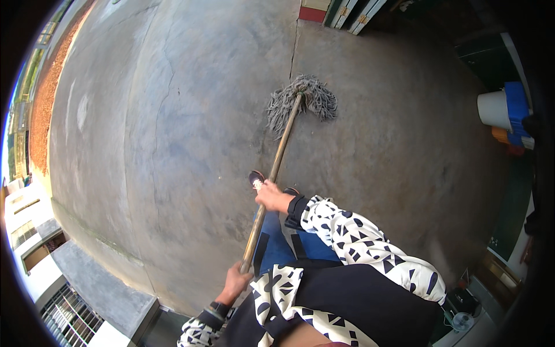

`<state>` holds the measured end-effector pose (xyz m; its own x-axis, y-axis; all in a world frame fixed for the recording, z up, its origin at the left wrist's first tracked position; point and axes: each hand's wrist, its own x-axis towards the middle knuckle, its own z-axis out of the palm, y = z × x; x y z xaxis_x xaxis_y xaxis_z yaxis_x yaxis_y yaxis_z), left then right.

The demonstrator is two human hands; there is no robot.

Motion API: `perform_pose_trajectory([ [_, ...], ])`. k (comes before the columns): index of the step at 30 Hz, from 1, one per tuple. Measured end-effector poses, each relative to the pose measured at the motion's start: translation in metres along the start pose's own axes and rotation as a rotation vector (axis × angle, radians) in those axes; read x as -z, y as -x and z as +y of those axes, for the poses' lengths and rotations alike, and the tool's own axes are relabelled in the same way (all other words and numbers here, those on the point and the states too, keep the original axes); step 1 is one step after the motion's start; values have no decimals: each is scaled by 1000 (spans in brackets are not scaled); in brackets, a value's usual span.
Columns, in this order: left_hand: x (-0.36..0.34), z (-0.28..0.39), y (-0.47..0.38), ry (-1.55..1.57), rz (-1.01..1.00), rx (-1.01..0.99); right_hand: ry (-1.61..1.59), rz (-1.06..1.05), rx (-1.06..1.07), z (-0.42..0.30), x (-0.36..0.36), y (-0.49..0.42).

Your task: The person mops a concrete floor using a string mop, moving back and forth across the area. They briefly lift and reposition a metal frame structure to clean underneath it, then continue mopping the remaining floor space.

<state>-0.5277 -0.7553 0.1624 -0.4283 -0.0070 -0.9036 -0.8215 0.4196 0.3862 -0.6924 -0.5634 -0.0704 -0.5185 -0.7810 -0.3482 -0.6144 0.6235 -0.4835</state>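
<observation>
A string mop lies with its grey yarn head (323,102) spread on the concrete floor in front of me. Its wooden handle (284,141) slants back from the head towards my body. Around the middle of that handle my right hand (272,196) is closed, just above my shoes. Lower down, close to my hip, my left hand (237,279) grips the handle's upper end. Patterned black-and-white sleeves cover both arms.
Grey concrete floor (204,143) with long cracks surrounds the mop. Folded door panels (353,17) stand at the top. A white bucket (493,108) and a blue container (517,112) sit at the right. A concrete ledge (104,286) borders the lower left; a small fan (462,322) is lower right.
</observation>
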Motion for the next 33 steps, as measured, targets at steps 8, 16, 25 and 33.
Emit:
perform_pose_trajectory([
  [8,-4,224,-199,528,-425,-13,-39,685,-498,185,97,-33],
  [16,126,221,-149,831,-542,243,-237,544,-187,136,122,-107],
  [25,182,182,-42,700,-168,187,-482,385,195,27,149,-154],
  [33,185,312,-164,933,-355,136,-257,547,-13,179,233,-230],
])
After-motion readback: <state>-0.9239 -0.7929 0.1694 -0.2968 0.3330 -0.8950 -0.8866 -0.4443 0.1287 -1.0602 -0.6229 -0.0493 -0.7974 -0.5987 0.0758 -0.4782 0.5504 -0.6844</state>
